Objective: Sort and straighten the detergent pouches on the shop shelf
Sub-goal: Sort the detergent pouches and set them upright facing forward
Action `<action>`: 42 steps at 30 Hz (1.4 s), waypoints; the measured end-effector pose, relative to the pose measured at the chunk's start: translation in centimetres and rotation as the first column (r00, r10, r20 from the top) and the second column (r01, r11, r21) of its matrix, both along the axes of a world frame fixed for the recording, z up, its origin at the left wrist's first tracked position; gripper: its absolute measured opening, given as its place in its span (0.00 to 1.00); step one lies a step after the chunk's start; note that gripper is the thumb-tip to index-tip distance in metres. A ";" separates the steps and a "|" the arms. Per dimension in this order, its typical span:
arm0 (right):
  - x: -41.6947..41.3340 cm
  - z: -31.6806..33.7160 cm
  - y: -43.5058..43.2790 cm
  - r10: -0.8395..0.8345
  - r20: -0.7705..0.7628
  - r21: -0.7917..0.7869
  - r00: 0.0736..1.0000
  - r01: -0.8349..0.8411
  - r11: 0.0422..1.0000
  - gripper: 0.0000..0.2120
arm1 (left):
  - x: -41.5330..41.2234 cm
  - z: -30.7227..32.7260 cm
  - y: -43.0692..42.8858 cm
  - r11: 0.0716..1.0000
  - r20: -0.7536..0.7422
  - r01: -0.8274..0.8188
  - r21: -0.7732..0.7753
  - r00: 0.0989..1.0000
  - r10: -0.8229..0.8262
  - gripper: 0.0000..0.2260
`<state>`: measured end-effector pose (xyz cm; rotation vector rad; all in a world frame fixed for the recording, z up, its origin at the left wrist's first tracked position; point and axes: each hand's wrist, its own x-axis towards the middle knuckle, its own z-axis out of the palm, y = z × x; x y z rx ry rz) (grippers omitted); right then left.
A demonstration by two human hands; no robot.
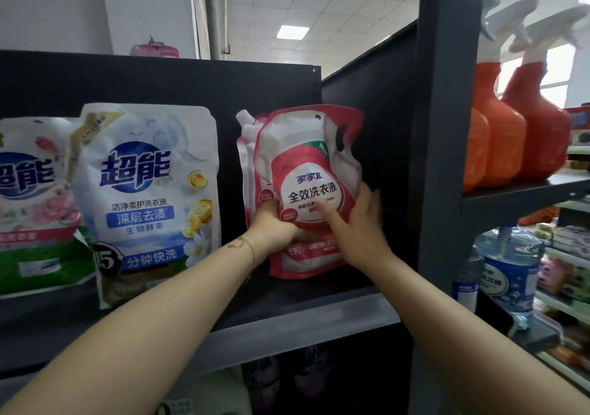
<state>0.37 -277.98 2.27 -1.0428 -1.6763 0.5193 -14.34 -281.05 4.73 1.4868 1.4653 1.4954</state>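
Head view. Upright on the shelf (303,315): red pouch (314,191), gripped at its lower left by the left hand (277,228), fingers curled round the edge. Pressed flat on the red pouch's front: right hand (357,223), fingers straight, somewhat blurred. Just behind the red pouch, second red pouch (250,159); left of it, blue-and-white pouch (150,197); well right of it, orange spray bottles (510,133).

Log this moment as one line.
left hand: grips red pouch | right hand: flat on its front | red pouch: stands on shelf, second pouch behind
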 end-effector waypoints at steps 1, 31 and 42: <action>0.2 -0.3 0.0 0.062 0.003 -0.036 0.998 -0.062 0.997 0.49 | -0.1 0.0 -0.3 1.000 -0.021 -0.002 0.008 1.000 0.002 0.27; -0.4 -0.1 1.0 0.242 0.502 0.020 0.831 -0.291 0.957 0.69 | -1.7 -4.1 -2.5 0.801 -0.807 -0.116 0.587 -0.155 0.569 0.59; -5.5 -0.1 2.2 0.152 0.433 0.014 0.888 -0.175 0.985 0.71 | -4.1 -2.4 0.2 0.823 -0.899 -0.367 0.434 -0.119 0.421 0.57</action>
